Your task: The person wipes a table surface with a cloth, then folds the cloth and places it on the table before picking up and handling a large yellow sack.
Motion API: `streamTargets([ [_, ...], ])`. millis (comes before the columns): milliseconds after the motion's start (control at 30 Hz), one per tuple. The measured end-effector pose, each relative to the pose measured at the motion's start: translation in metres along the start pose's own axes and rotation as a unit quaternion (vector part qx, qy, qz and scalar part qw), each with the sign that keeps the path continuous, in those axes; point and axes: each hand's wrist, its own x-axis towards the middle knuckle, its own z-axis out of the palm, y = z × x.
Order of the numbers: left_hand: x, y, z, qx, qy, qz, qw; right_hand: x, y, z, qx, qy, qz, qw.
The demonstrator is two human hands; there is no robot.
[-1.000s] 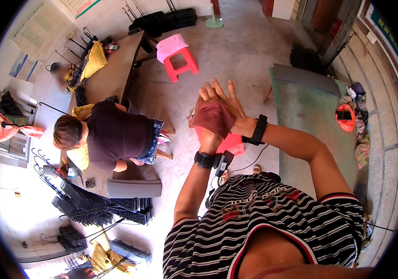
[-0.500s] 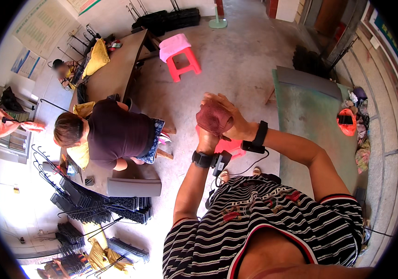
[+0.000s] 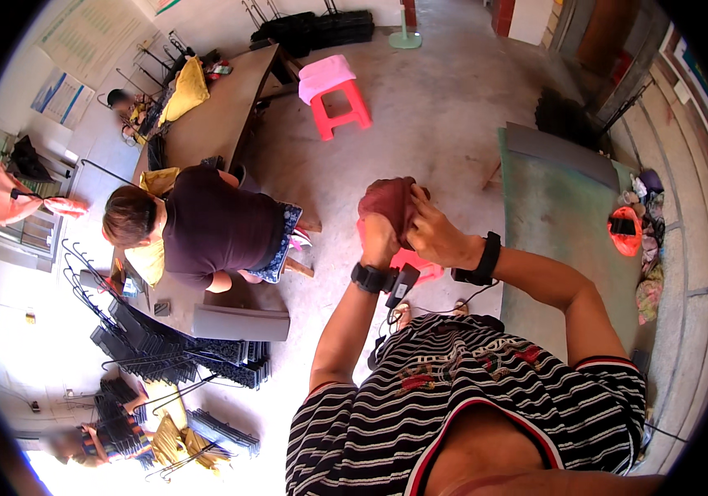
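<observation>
A bunched, dark maroon cloth [image 3: 387, 201] is held up in front of me, above a red plastic stool [image 3: 421, 268]. My left hand [image 3: 381, 238] is closed at its near side, its fingers partly hidden by the fabric. On the right edge of the cloth, the fingers of my right hand [image 3: 439, 237] are bent and gripping it. Folds keep its exact kind from showing. Each wrist has a black strap, with a small device and a cable near the left one.
A person [image 3: 217, 223] sits at a long table [image 3: 226, 95] on the left. Another stool with a pink top [image 3: 327, 76] stands ahead. A green-topped table [image 3: 548, 207] is close on my right. Black racks with hooked rods [image 3: 151, 335] crowd the lower left.
The cloth has turned in my hands and now hangs more over its far side. My right hand has gone from cupping it to gripping its edge. The view has shifted slightly.
</observation>
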Motion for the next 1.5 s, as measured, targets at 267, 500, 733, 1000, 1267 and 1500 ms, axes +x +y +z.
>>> streamTargets([
  [267, -0.001, -0.005, 0.004, -0.536, 0.037, -0.177, 0.825, 0.006, 0.016, -0.001, 0.468, 0.195, 0.377, 0.775],
  [500, -0.005, 0.030, 0.027, -0.353, 0.114, -0.173, 0.912, 0.008, 0.016, 0.023, 0.205, 0.207, 0.184, 0.939],
  [733, -0.005, 0.031, 0.006, -0.095, -0.049, -0.090, 0.990, 0.003, 0.031, 0.019, 0.393, 0.166, 0.327, 0.843],
  [1000, -0.019, 0.046, 0.040, -0.245, -0.016, -0.085, 0.966, 0.004, 0.028, 0.017, 0.479, 0.143, 0.426, 0.754],
  [1267, -0.014, 0.048, 0.006, 0.211, -0.232, -0.106, 0.944, -0.015, 0.058, 0.015, 0.288, 0.004, 0.378, 0.880],
  [1500, -0.010, 0.032, -0.024, -0.514, 0.073, -0.282, 0.807, -0.004, 0.081, -0.056, 0.731, 0.220, 0.504, 0.404],
])
